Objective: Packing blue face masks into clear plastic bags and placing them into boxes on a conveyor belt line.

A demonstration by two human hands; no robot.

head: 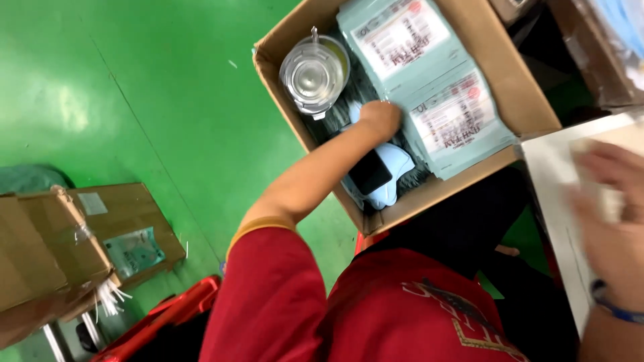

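Note:
My left hand reaches down into an open cardboard box, and its fingers are hidden among the contents. It touches the edge of flat teal packets with white labels that fill the right part of the box. A clear plastic jug with a lid stands in the box's left corner. Beside my forearm a black phone lies on a light blue object. My right hand is blurred at the right edge, over a pale flat item on a white table.
The floor is green. Taped cardboard boxes stand at the lower left, with a red crate near them. Another brown box sits at the top right, behind the white table.

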